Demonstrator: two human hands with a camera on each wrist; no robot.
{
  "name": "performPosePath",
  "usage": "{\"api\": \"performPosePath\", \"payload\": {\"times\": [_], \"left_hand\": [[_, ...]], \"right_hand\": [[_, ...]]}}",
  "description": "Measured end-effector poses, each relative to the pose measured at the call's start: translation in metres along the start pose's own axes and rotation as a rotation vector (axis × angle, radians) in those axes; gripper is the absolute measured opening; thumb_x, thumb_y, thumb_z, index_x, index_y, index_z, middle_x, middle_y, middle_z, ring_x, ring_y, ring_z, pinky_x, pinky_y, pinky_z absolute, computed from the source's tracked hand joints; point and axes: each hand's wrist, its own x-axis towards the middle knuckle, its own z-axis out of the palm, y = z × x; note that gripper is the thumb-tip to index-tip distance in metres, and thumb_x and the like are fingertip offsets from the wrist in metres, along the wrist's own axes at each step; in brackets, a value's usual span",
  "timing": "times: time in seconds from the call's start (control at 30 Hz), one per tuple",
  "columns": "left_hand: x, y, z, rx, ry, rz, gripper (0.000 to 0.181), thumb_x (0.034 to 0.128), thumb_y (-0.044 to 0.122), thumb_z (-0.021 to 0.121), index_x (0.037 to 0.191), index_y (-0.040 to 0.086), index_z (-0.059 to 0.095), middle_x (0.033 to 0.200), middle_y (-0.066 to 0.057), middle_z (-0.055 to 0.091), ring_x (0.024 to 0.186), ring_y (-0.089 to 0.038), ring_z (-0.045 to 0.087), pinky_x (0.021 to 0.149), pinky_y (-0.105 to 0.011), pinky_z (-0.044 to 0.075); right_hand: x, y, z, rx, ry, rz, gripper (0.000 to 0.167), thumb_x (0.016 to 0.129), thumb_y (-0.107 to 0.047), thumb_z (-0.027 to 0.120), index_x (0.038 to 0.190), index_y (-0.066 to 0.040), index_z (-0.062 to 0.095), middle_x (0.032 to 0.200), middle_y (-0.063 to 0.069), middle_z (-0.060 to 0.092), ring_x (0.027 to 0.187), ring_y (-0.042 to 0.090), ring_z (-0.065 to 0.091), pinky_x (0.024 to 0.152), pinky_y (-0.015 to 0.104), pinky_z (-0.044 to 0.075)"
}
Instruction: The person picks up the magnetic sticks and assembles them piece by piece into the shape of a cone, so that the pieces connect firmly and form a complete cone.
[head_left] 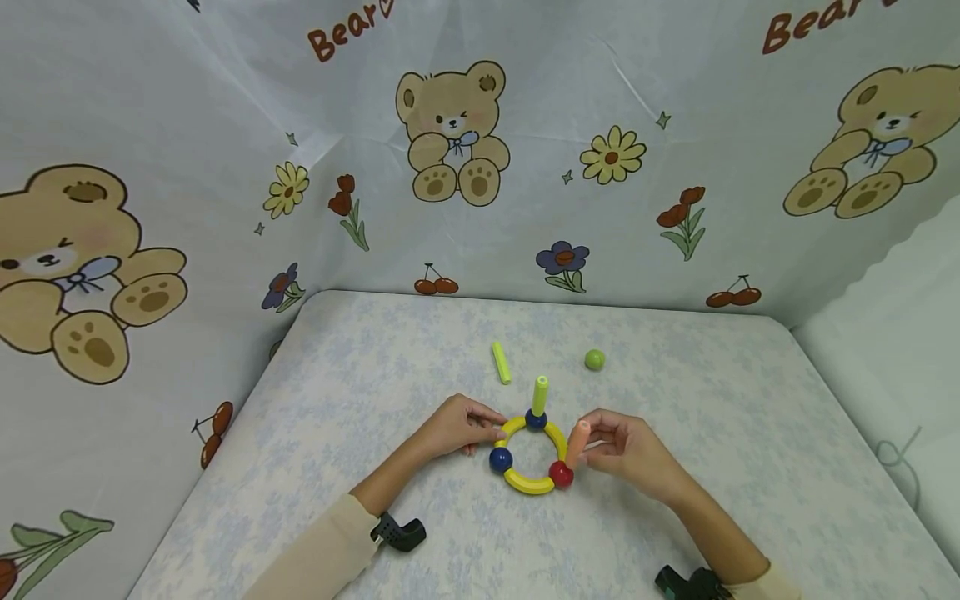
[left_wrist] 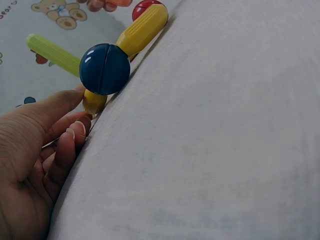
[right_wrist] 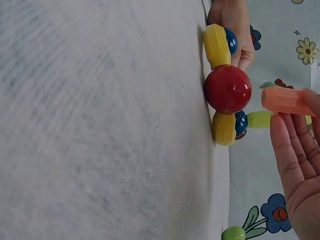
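A ring of curved yellow pieces point(head_left: 529, 484) joins two blue balls point(head_left: 501, 459) and a red ball point(head_left: 561, 474) on the table. From the far blue ball a light green stick point(head_left: 540, 397) stands upright. My left hand point(head_left: 453, 427) pinches the ring's left yellow piece, beside the near blue ball point(left_wrist: 105, 69). Between the fingers and thumb of my right hand point(head_left: 633, 454) is an orange stick point(head_left: 578, 443). In the right wrist view the orange stick point(right_wrist: 286, 100) points at the red ball point(right_wrist: 228, 89), with a gap between them.
Behind the ring lie a loose light green stick point(head_left: 501, 362) and a green ball point(head_left: 595, 359). Something reddish, mostly hidden, shows beneath my left hand. A cloth printed with bears hangs behind the table point(head_left: 390, 333), and a cable point(head_left: 900, 458) lies at the far right.
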Motion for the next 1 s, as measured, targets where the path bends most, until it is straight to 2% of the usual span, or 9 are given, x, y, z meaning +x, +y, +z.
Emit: {"api": "performPosePath", "payload": {"times": [0.2,0.43,0.8,1.0], "left_hand": [[-0.0006,0.0023,0.0006,0.000,0.000,0.001,0.026,0.0886,0.032,0.081,0.112,0.020,0.080,0.080,0.001,0.076,0.043,-0.013,0.053,0.041,-0.025,0.045],[-0.0013,0.0046,0.0002,0.000,0.006,-0.001,0.026,0.0883,0.032,0.082,0.111,0.019,0.080,0.079,0.001,0.076,0.043,-0.013,0.053,0.041,-0.024,0.044],[-0.0008,0.0017,0.0005,-0.002,0.009,-0.013,0.026,0.0880,0.032,0.082,0.111,0.020,0.080,0.080,0.001,0.076,0.043,-0.013,0.053,0.041,-0.024,0.044],[-0.0005,0.0018,-0.0002,0.004,0.002,-0.008,0.026,0.0898,0.034,0.080,0.112,0.020,0.080,0.078,0.001,0.075,0.044,-0.013,0.054,0.041,-0.025,0.045]], "right_hand": [[0.0001,-0.0008,0.0049,-0.059,-0.012,-0.013,0.029,0.089,-0.003,0.077,0.115,-0.002,0.066,0.108,0.016,0.068,0.098,0.030,0.070,0.082,0.034,0.059],[0.0003,0.0005,0.0061,-0.087,-0.063,-0.059,0.026,0.089,0.000,0.075,0.114,-0.003,0.067,0.106,0.012,0.070,0.097,0.025,0.069,0.084,0.035,0.058],[0.0012,0.0033,0.0064,-0.083,-0.085,-0.059,0.026,0.089,-0.001,0.076,0.113,-0.006,0.068,0.106,0.010,0.071,0.098,0.024,0.069,0.085,0.035,0.058],[0.0003,0.0003,0.0047,-0.157,-0.102,-0.048,0.025,0.089,-0.008,0.079,0.113,-0.009,0.072,0.108,0.005,0.073,0.103,0.020,0.068,0.089,0.038,0.057]]}}
